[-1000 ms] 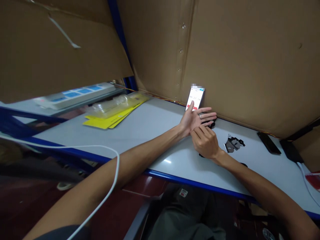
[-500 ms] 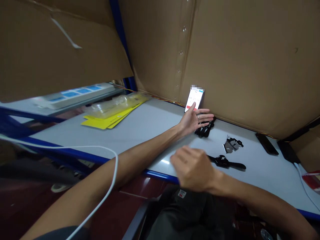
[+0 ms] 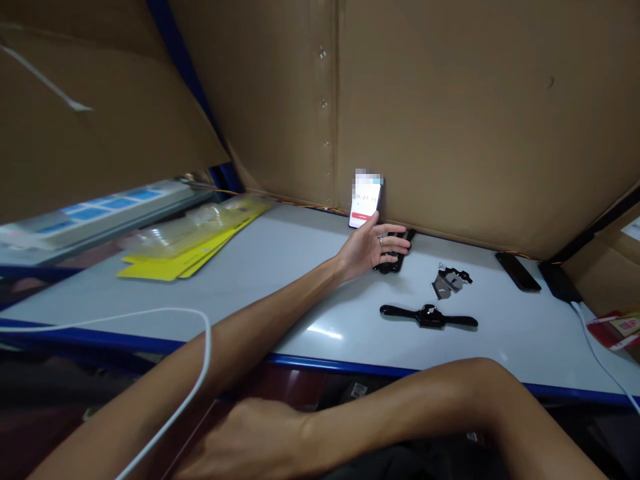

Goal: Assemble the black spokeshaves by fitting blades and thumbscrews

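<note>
My left hand (image 3: 364,250) reaches across the table with its fingers stretched out, a ring on one of them. Beneath and beside those fingers lies a group of black handled tools (image 3: 393,262), partly covered; whether the hand touches them is unclear. A phone (image 3: 363,205) with a lit timer screen leans against the cardboard just behind the thumb. Nearer the front edge rests a black spokeshave (image 3: 430,317) with two handles. Behind it are loose metal blades and small black parts (image 3: 451,283). Low in the view, below the table edge, is my right hand (image 3: 250,437), blurred, its fingers mostly hidden.
Yellow cards with clear plastic packaging (image 3: 185,243) lie on the left, by a white power strip (image 3: 110,207). A dark phone (image 3: 519,271) and a black box (image 3: 560,283) with a white cable are at right. Another white cable (image 3: 207,347) crosses my left arm. Cardboard (image 3: 450,113) walls the back.
My right hand has dropped down and to the left, from over the table's front edge to below it, uncovering the whole spokeshave. My left hand stays stretched by the black tools. The view has shifted.
</note>
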The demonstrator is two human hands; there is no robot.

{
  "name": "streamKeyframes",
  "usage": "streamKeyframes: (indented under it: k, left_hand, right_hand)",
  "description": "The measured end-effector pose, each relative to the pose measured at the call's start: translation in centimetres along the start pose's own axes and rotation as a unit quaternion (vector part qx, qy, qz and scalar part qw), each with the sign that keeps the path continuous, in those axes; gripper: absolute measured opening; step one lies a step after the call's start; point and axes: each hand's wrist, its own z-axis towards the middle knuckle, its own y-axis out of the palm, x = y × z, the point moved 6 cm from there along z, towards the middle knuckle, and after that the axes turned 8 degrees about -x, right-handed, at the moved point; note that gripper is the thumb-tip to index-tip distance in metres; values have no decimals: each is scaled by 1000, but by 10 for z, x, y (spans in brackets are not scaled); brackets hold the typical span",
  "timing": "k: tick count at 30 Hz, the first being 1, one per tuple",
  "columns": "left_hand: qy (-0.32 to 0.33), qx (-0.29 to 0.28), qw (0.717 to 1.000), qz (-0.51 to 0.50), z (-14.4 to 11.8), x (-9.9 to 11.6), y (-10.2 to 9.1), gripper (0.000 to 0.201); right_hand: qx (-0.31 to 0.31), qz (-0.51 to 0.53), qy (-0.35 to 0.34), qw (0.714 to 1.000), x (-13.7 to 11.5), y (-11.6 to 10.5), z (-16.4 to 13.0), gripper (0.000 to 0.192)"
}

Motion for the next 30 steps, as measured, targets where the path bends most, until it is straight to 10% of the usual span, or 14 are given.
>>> streamKeyframes:
  k: [14,24,30]
  left_hand:
    - [-15,-20,1000,3,3,-6,3,58]
    - [-19,-40,999,23,6,-11,2,58]
    - [-16,-33,999,30,6,-11,0,59]
  right_hand:
    - [-74,78,1,994,3,39,18,26]
    - [-34,71,-7,997,1,14,8,22]
    - [-163,122,53,978,5,24,3,25]
